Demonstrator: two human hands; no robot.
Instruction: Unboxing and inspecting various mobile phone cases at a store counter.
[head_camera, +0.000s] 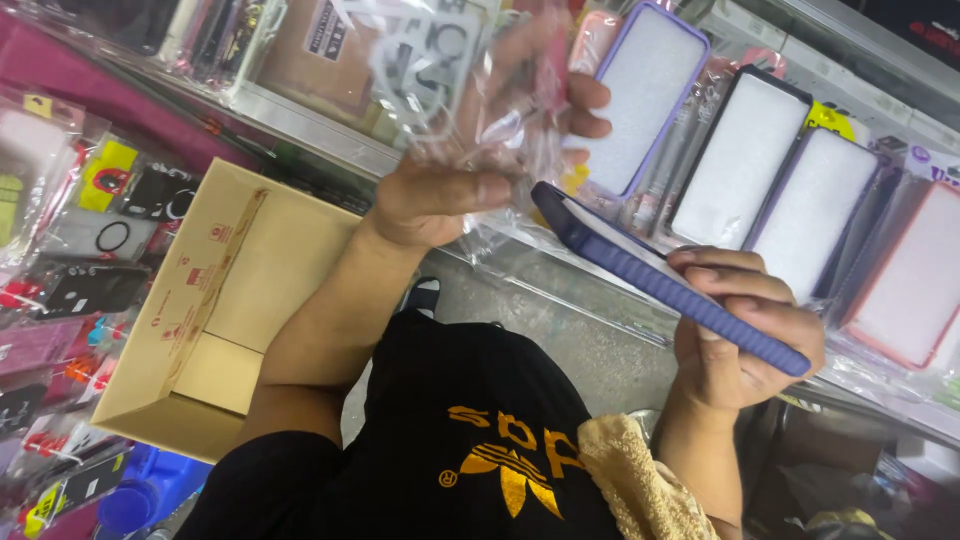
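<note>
My left hand (440, 195) is raised and grips a crumpled clear plastic sleeve (470, 90), thumb pressed across its lower part. My right hand (745, 335) holds a dark purple phone case (660, 275) by its lower end. The case is tilted, and its upper end points at the mouth of the sleeve. The case's white inner side faces up. The two hands are close together, with the case's tip just below the plastic.
A shelf behind holds a row of phone cases in clear wrappers, purple (645, 90), black (740, 155) and pink (915, 280). An open cardboard box (215, 300) lies at the left. More packaged cases (80, 240) hang at the far left. A beige cloth (635, 485) lies over my black shirt.
</note>
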